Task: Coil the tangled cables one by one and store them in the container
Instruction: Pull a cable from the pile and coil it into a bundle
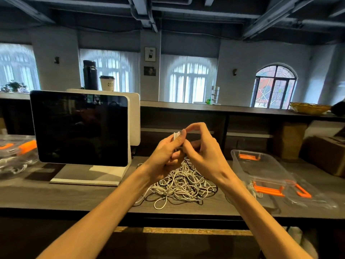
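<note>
The left hand (164, 154) curls its fingers round a white cable (175, 136), and the right hand (201, 146) pinches the same cable right against it, both raised above the desk (74, 195). Directly below the grip lies the tangled cable pile (179, 184). Right of the grip the clear container (261, 165) stands open near the desk's front edge; left of it stands a monitor (80, 126).

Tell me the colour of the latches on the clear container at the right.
Orange latches on the clear container, seen in the head view.
</note>
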{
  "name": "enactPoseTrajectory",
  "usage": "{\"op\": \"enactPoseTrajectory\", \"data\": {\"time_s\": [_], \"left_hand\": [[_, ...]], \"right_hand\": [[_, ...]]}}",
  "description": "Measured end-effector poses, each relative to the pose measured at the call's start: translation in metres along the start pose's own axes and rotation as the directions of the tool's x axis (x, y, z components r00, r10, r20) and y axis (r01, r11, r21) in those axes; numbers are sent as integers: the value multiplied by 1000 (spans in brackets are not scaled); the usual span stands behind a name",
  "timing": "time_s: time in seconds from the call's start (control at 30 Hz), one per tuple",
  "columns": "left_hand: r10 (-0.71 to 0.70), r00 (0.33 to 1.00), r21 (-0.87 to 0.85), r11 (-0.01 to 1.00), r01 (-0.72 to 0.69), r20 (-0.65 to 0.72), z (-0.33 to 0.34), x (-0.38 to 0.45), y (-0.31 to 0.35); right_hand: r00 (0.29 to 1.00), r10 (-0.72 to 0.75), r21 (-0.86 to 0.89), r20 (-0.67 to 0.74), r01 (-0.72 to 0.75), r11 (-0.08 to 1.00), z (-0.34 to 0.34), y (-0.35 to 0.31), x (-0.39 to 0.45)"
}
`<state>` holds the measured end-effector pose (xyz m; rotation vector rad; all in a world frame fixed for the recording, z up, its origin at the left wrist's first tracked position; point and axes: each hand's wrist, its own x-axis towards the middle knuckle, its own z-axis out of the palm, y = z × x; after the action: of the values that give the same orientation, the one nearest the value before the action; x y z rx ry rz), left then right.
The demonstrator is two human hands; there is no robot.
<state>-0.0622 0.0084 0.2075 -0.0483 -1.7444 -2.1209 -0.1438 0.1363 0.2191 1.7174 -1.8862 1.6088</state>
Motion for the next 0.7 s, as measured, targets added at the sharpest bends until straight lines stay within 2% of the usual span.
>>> {"op": "enactPoseTrajectory", "data": {"time_s": [0.17,0.27,0.33,0.4,0.5,0.57,0.7], "left_hand": [[-27,999,-49,998,28,33,-3,-3,10],[-22,1000,-12,1000,22,-8,-4,-5,12],[-14,1000,-2,1000,14,-26,-5,-7,13],[-62,998,-22,998,62,-20,-8,-10,16],[-159,984,-162,972,171,83,-9,-16,22],[-147,976,-233,955,183,161,-8,-18,24],[-115,936,-339,911,233,332,-3,-20,27]], "right_hand": [[998,41,150,-58,-32,988,-2,-8,0],[996,68,183,-62,-56,981,-2,-9,0],[997,73,179,-34,-66,982,-2,-10,0],[993,105,211,57,-114,971,-5,-12,0],[965,120,309,235,-191,931,-16,-19,-3],[951,74,362,300,-186,914,-23,-24,-5],[980,55,316,191,-115,942,-26,-25,-4]]}}
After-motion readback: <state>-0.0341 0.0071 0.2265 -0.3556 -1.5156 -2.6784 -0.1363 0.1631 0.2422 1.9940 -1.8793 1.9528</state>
